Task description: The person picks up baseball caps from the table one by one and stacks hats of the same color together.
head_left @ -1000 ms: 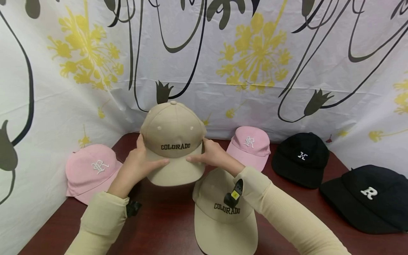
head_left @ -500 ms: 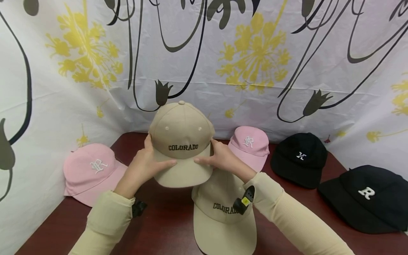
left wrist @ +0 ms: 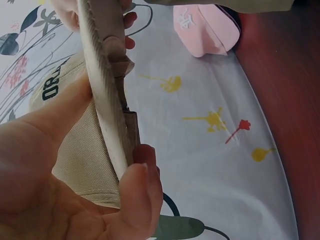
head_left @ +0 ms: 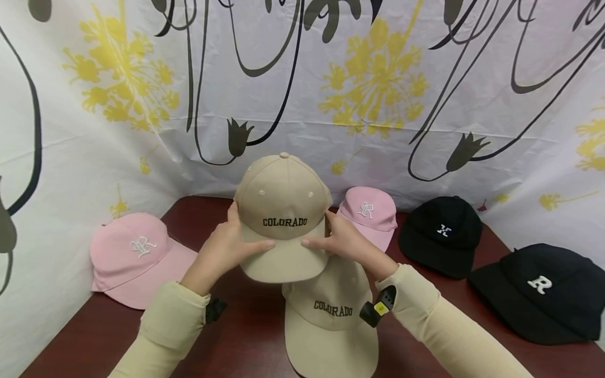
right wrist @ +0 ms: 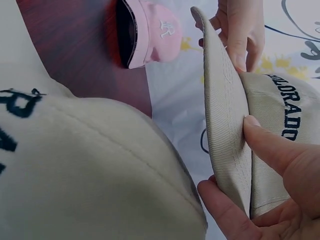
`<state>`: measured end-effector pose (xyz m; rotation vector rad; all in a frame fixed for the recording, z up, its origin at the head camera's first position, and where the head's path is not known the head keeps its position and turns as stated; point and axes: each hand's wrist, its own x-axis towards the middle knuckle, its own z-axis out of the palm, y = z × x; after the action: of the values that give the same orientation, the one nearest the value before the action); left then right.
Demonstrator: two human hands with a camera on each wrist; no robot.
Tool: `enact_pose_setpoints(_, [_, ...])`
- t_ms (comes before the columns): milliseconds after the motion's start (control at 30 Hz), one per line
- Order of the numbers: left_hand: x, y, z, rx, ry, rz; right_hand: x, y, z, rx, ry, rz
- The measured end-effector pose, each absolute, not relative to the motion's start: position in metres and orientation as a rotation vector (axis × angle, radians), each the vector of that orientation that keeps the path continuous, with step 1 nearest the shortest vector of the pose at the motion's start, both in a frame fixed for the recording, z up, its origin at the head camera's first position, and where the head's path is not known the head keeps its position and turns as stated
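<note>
Both hands hold up a beige baseball cap [head_left: 283, 194] with COLORADO on its front, its brim facing the person. My left hand [head_left: 219, 254] grips its left side, thumb laid over the brim. On the opposite side, my right hand [head_left: 352, 241] holds it likewise, thumb on the brim and fingers under, as the right wrist view shows. The left wrist view catches the brim edge-on, with fingers below it. A second beige COLORADO cap [head_left: 331, 346] sits on the table in front, its crown partly hidden behind the held cap's brim.
On the dark red table [head_left: 236, 336], a pink cap [head_left: 127, 257] stands at the left and another pink cap [head_left: 371, 212] at the back. Two black caps, one marked X [head_left: 441, 247] and one marked R [head_left: 543, 304], are on the right. A patterned white cloth [head_left: 283, 105] hangs behind.
Both hands have carried the held cap to the right and slightly down, so its brim now overlaps more of the second beige cap's crown. The other caps stay in place.
</note>
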<state>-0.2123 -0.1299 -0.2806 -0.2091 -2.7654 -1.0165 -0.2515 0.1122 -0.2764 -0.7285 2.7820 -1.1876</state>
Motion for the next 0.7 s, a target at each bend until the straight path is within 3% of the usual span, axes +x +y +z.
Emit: enact_pose_setpoints(700, [-0.213,-0.102,-0.282,-0.319,-2.738,-1.052,-0.238,0.148,-0.280,-0.791,2.857,-1.163])
